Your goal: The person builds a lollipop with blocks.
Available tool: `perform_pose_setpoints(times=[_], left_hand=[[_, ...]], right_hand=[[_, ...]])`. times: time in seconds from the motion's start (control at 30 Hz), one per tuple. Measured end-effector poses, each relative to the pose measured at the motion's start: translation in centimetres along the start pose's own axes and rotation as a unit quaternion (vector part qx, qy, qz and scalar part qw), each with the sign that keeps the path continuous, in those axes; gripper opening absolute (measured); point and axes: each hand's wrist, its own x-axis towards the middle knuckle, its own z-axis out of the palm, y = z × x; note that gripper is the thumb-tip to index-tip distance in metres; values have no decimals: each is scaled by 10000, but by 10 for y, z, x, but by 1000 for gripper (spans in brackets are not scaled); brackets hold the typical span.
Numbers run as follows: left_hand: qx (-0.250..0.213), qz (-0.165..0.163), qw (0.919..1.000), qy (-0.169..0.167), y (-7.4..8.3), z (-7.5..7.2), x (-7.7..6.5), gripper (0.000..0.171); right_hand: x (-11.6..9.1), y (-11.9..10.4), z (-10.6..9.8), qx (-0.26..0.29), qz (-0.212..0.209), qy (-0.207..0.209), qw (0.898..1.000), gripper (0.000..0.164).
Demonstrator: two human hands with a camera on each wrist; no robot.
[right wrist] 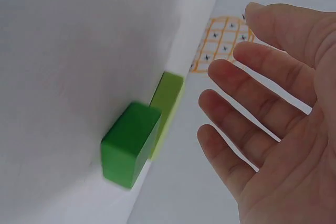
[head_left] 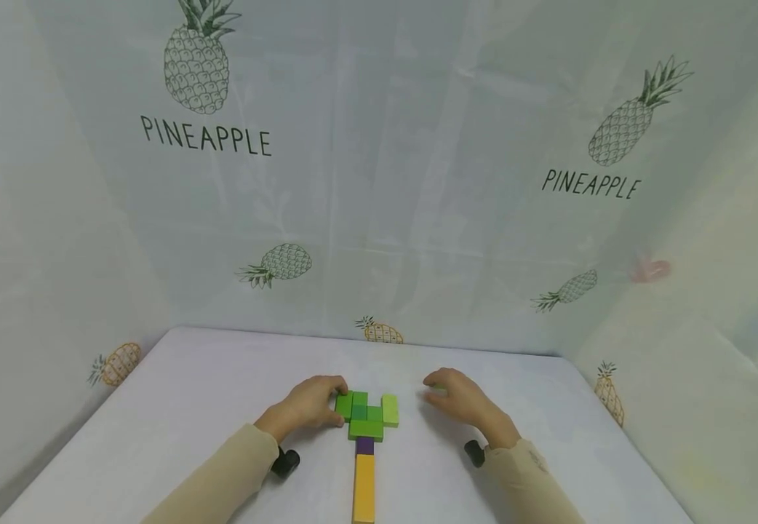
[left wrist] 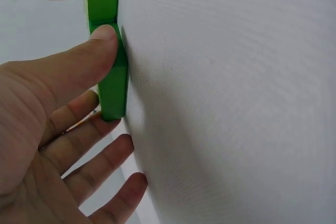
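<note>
My left hand (head_left: 310, 404) holds a green block (head_left: 343, 406) at the left edge of a flat block arrangement. In the left wrist view the thumb lies along the row of green blocks (left wrist: 113, 90), other fingers extend behind. The arrangement includes a wide green block (head_left: 366, 430) and a light green block (head_left: 389, 410) on its right. My right hand (head_left: 460, 399) hovers over the table at the right, fingers spread and slightly bent. In the right wrist view, a dark green block (right wrist: 131, 145) and a light green block (right wrist: 168, 95) lie near it; nothing is in the palm.
A purple block (head_left: 364, 446) and orange blocks (head_left: 364, 487) run from the green ones towards the near edge. The white table (head_left: 222, 378) meets a pale curtain (head_left: 405, 182) with pineapple prints at the back and sides.
</note>
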Motion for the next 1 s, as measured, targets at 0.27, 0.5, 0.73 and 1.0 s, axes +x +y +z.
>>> perform_pose_setpoints(times=[0.27, 0.5, 0.73, 1.0], left_hand=[[-3, -3, 10000, -30, 2, 1, -1, 45], [1, 12, 10000, -33, 1, -1, -1, 45], [-2, 31, 10000, -44, 0, -2, 0, 45], [38, 43, 10000, -10, -1, 0, 1, 45]], right_hand=[[-9, 14, 2, -116, 157, 67, 9998, 24], [-15, 18, 5, -230, 507, 169, 9983, 32], [-17, 20, 5, -432, 1000, 112, 9940, 34], [-20, 23, 5, -410, 1209, -68, 9918, 32]])
